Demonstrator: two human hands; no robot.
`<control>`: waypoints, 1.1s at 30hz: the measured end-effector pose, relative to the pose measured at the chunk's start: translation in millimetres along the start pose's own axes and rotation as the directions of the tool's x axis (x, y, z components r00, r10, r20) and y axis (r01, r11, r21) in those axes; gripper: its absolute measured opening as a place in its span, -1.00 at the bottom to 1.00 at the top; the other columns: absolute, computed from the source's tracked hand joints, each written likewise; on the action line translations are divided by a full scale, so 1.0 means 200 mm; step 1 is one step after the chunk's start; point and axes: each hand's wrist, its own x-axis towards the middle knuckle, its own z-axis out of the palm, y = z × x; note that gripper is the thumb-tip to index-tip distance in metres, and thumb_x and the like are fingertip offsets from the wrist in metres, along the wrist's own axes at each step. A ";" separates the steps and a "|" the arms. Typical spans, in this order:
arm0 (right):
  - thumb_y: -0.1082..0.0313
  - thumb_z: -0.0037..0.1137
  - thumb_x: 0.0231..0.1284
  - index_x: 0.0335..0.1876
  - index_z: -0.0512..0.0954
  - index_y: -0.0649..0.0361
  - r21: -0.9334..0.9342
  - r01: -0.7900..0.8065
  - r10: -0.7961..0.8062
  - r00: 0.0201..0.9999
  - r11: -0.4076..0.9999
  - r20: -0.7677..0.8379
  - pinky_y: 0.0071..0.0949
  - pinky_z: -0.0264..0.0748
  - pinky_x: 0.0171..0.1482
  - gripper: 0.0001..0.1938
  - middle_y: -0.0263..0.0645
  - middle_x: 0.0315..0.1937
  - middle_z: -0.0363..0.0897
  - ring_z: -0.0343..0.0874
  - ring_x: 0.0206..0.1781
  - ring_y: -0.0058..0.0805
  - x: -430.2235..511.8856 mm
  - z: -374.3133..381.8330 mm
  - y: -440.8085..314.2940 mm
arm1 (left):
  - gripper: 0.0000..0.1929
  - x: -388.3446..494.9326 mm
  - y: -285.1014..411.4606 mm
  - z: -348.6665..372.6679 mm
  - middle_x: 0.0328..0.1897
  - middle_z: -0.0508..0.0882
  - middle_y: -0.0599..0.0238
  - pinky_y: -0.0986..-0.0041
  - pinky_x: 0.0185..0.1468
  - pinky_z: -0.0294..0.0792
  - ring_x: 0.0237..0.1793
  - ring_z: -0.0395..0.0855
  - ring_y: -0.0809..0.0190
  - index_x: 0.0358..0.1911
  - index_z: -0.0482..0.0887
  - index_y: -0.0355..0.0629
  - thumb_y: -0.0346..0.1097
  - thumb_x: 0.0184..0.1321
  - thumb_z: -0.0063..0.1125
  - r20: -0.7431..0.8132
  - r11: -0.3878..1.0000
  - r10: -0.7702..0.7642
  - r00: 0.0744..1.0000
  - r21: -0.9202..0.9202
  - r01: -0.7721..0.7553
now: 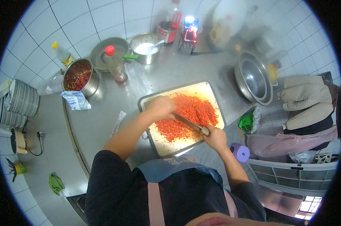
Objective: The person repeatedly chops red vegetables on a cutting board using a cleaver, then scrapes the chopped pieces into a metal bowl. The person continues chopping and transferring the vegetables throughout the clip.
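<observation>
A cutting board (170,151) with a dark rim lies on the steel counter before me, with finely chopped red chili (193,106) spread over much of it. My right hand (215,138) grips the handle of a knife (191,124), whose blade runs up and left across the chili. At the blade's far end is my left hand (160,108), fingers curled; whether they pinch the blade or only rest by it is hard to tell. Chili bits lie on both sides of the blade.
Behind the board stand a red-capped bottle (116,66), a pot of white powder (145,59) and a tilted pot of red chili (94,84). Metal basins (268,97) are at the right, a lit phone (190,29) at the back, stacked plates (23,99) at far left. A purple stool (239,152) stands right.
</observation>
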 end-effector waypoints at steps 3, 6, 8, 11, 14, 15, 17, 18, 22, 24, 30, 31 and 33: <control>0.22 0.21 -0.12 -0.32 0.54 0.15 0.084 -0.009 0.013 0.999 0.996 -0.044 -0.12 0.50 -0.29 -0.75 0.01 -0.47 0.57 0.58 -0.35 0.02 -0.02 0.01 0.00 | -0.74 0.06 0.03 -0.03 -0.39 0.63 0.27 0.25 -0.16 0.45 -0.23 0.59 0.09 -0.45 0.65 -0.10 -0.11 -0.14 0.34 0.072 0.998 0.033 0.997 0.052 -0.037; 0.21 0.21 -0.12 -0.32 0.54 0.15 0.113 -0.068 0.079 0.993 0.991 -0.092 -0.11 0.49 -0.29 -0.75 0.03 -0.48 0.57 0.57 -0.34 0.04 -0.04 0.03 -0.01 | -0.79 0.12 0.02 -0.03 -0.47 0.66 0.18 0.22 -0.26 0.45 -0.34 0.63 0.03 -0.54 0.69 -0.10 -0.14 -0.18 0.36 -0.118 0.974 0.224 0.967 0.069 -0.217; 0.22 0.21 -0.11 -0.32 0.53 0.17 0.061 -0.062 0.067 0.995 0.996 -0.068 -0.11 0.49 -0.29 -0.75 0.05 -0.47 0.56 0.57 -0.34 0.06 -0.05 0.05 -0.01 | -0.80 0.13 -0.03 -0.03 -0.47 0.66 0.16 0.21 -0.29 0.46 -0.35 0.63 0.01 -0.53 0.70 -0.10 -0.16 -0.17 0.35 -0.015 0.992 0.129 0.991 0.014 -0.129; 0.21 0.20 -0.10 -0.31 0.53 0.18 0.094 -0.058 0.070 0.989 0.994 -0.127 -0.10 0.48 -0.29 -0.74 0.06 -0.47 0.56 0.57 -0.36 0.06 -0.05 0.05 -0.02 | -0.79 0.16 -0.07 -0.01 -0.45 0.65 0.17 0.22 -0.26 0.46 -0.30 0.62 0.02 -0.50 0.69 -0.13 -0.18 -0.16 0.36 0.009 0.990 0.142 0.990 -0.010 -0.141; 0.21 0.19 -0.08 -0.28 0.54 0.18 0.153 -0.156 0.173 0.979 0.976 -0.106 -0.09 0.48 -0.29 -0.74 0.05 -0.47 0.57 0.57 -0.35 0.06 -0.06 0.07 -0.03 | -0.75 0.21 -0.07 0.00 -0.38 0.65 0.16 0.25 -0.14 0.45 -0.22 0.60 0.06 -0.49 0.65 -0.19 -0.19 -0.15 0.37 -0.011 0.970 0.229 0.973 -0.075 -0.229; 0.22 0.20 -0.08 -0.28 0.54 0.18 0.167 -0.104 0.128 0.981 0.981 -0.145 -0.10 0.49 -0.29 -0.73 0.05 -0.47 0.57 0.57 -0.35 0.06 -0.07 0.08 -0.03 | -0.76 0.23 -0.08 0.00 -0.41 0.65 0.17 0.24 -0.18 0.46 -0.25 0.61 0.04 -0.48 0.67 -0.15 -0.19 -0.18 0.38 0.046 0.982 0.188 0.981 -0.036 -0.187; 0.23 0.21 -0.08 -0.26 0.55 0.19 0.137 -0.167 0.178 0.982 0.976 -0.067 -0.12 0.49 -0.29 -0.73 0.05 -0.47 0.57 0.57 -0.34 0.06 -0.07 0.09 -0.02 | -0.77 0.26 -0.09 -0.02 -0.47 0.66 0.19 0.21 -0.26 0.48 -0.31 0.64 -0.01 -0.46 0.71 -0.08 -0.20 -0.24 0.40 0.054 0.982 0.191 0.980 -0.010 -0.190; 0.23 0.22 -0.07 -0.25 0.54 0.19 0.123 -0.158 0.171 0.980 0.980 -0.101 -0.12 0.49 -0.29 -0.73 0.06 -0.47 0.57 0.57 -0.34 0.06 -0.07 0.09 -0.02 | -0.76 0.27 -0.09 -0.03 -0.47 0.67 0.21 0.21 -0.25 0.48 -0.30 0.64 0.01 -0.45 0.71 -0.08 -0.19 -0.23 0.41 0.146 0.994 0.091 0.985 -0.072 -0.081; 0.22 0.22 -0.06 -0.26 0.53 0.22 0.179 -0.124 0.149 0.980 0.976 -0.134 -0.12 0.49 -0.29 -0.72 0.07 -0.47 0.56 0.57 -0.34 0.06 -0.08 0.09 -0.02 | -0.74 0.31 -0.07 -0.06 -0.43 0.66 0.23 0.22 -0.21 0.46 -0.24 0.60 0.07 -0.49 0.66 -0.14 -0.14 -0.17 0.38 0.086 0.977 0.215 0.973 -0.033 -0.213; 0.21 0.21 -0.05 -0.25 0.53 0.23 0.257 -0.115 0.162 0.972 0.960 -0.171 -0.11 0.48 -0.29 -0.71 0.08 -0.46 0.57 0.58 -0.34 0.06 -0.09 0.08 -0.04 | -0.73 0.34 -0.05 -0.08 -0.43 0.66 0.23 0.22 -0.21 0.46 -0.23 0.60 0.07 -0.49 0.67 -0.13 -0.13 -0.18 0.39 0.070 0.957 0.284 0.956 0.035 -0.287; 0.25 0.18 -0.02 -0.19 0.52 0.27 0.120 -0.217 0.227 0.971 0.969 -0.080 -0.13 0.50 -0.24 -0.70 0.11 -0.42 0.57 0.58 -0.29 0.08 -0.07 0.06 -0.06 | -0.86 0.39 -0.04 -0.09 -0.47 0.68 0.35 0.28 -0.14 0.39 -0.23 0.59 0.13 -0.55 0.72 -0.05 -0.18 -0.17 0.30 0.189 0.988 0.105 0.976 0.094 -0.124; 0.25 0.18 -0.02 -0.20 0.52 0.27 0.143 -0.251 0.259 0.965 0.957 -0.039 -0.13 0.50 -0.24 -0.70 0.11 -0.42 0.57 0.58 -0.29 0.08 -0.07 0.06 -0.05 | -0.88 0.38 -0.04 -0.08 -0.47 0.68 0.37 0.30 -0.12 0.37 -0.22 0.57 0.15 -0.55 0.72 -0.03 -0.20 -0.13 0.26 0.154 0.963 0.152 0.976 0.198 -0.181; 0.25 0.18 -0.02 -0.22 0.51 0.27 0.192 -0.241 0.258 0.964 0.951 -0.071 -0.15 0.50 -0.24 -0.70 0.12 -0.42 0.57 0.58 -0.29 0.08 -0.07 0.07 -0.03 | -0.89 0.39 0.03 -0.04 -0.46 0.68 0.42 0.34 -0.09 0.32 -0.21 0.55 0.20 -0.56 0.72 -0.01 -0.24 -0.05 0.16 0.086 0.868 0.238 0.967 0.429 -0.252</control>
